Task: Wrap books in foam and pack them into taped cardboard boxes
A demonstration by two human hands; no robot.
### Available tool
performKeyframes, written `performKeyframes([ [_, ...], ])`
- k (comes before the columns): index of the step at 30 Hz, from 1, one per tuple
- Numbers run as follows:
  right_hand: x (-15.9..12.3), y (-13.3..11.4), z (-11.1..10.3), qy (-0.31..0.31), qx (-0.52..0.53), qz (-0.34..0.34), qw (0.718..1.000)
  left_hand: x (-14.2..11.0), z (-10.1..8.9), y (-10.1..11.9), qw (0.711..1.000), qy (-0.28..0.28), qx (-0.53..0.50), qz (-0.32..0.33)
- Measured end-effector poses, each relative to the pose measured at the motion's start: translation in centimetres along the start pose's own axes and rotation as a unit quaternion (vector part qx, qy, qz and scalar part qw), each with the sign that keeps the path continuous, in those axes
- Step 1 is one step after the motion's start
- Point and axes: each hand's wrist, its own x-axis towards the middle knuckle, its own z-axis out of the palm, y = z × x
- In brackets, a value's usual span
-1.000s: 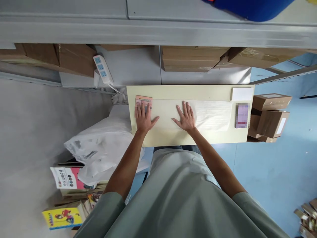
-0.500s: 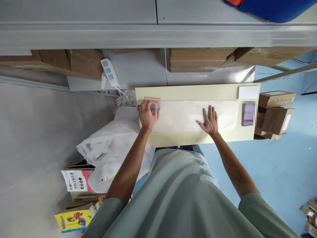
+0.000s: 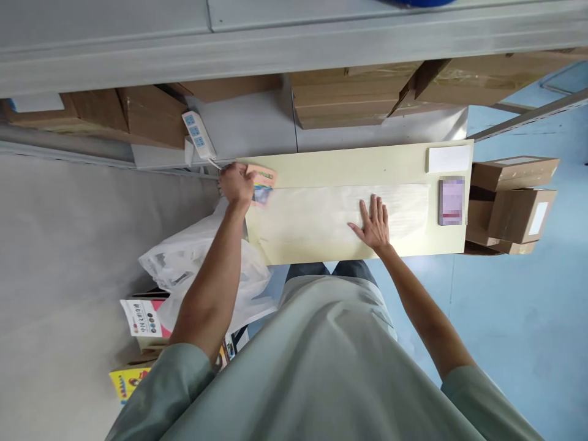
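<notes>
The left hand (image 3: 236, 184) is closing around the near-left edge of a pink booklet (image 3: 267, 177), holding it at the left end of the tabletop (image 3: 331, 168); its fingertips are curling out of view and the booklet's print is blurring. The right hand (image 3: 374, 226) is lying flat with its thumb spread wide, pressing on a long white paper sheet (image 3: 312, 214). The sheet is stretching between the hands and past the right one, its far edge showing as a thin line and its left end lying close to the booklet.

To the right of the right hand, a purple pack (image 3: 451, 201) is resting on the tabletop, its face blurred out by pixelation, and a blank white box (image 3: 448, 159) is sitting just beyond it. Past that end, cardboard boxes (image 3: 519, 214) are standing in a stack, their contents hidden.

Below the left hand, a white plastic bag (image 3: 197, 257) is bulging partly behind the forearm; what it is holding cannot be made out. Books (image 3: 138, 318) are showing under it, partly covered by bag and sleeve.

Beyond the hands, shelf cartons (image 3: 349, 98) are sitting under a beam that is hiding their tops, and a power strip (image 3: 199, 135) is lying beyond the left hand. A blue object (image 3: 422, 2) is being cut off by the top edge.
</notes>
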Motion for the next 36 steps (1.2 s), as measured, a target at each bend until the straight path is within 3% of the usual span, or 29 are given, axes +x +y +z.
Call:
performKeyframes([
  [5, 0.4, -0.3, 0.0, 0.001, 0.067, 0.005, 0.998, -3.8, -3.6, 4.9, 0.988, 0.119, -0.053, 0.082],
  [8, 0.2, -0.3, -1.3, 0.014, 0.147, 0.028, 0.989, -7.1, -3.0, 8.9, 0.976, 0.117, -0.149, 0.105],
  [10, -0.4, 0.1, -2.9, 0.036, 0.228, 0.050, 0.972, -9.6, -0.7, 11.7, 0.961, 0.045, -0.258, 0.093],
  [13, -2.1, 1.3, -5.5, 0.078, 0.371, 0.083, 0.922, -13.4, 4.8, 15.7, 0.910, -0.104, -0.398, 0.055],
  [16, -4.3, 3.0, -7.1, 0.110, 0.440, 0.140, 0.880, -17.3, 10.8, 19.0, 0.867, -0.211, -0.450, 0.010],
  [18, -5.6, 4.4, -7.4, 0.122, 0.425, 0.184, 0.878, -19.5, 14.2, 20.4, 0.859, -0.245, -0.450, -0.021],
  [21, -6.8, 6.4, -7.0, 0.118, 0.372, 0.220, 0.894, -21.4, 18.2, 21.3, 0.867, -0.248, -0.428, -0.059],
  [25, -6.6, 8.0, -5.6, 0.089, 0.295, 0.221, 0.925, -21.7, 21.6, 20.8, 0.890, -0.231, -0.388, -0.063],
  [31, -4.6, 7.6, -4.0, 0.054, 0.238, 0.246, 0.938, -20.5, 23.5, 19.9, 0.929, -0.190, -0.318, -0.022],
  [36, -4.9, 8.5, -4.2, 0.059, 0.243, 0.239, 0.938, -20.0, 23.9, 19.7, 0.936, -0.164, -0.310, -0.028],
])
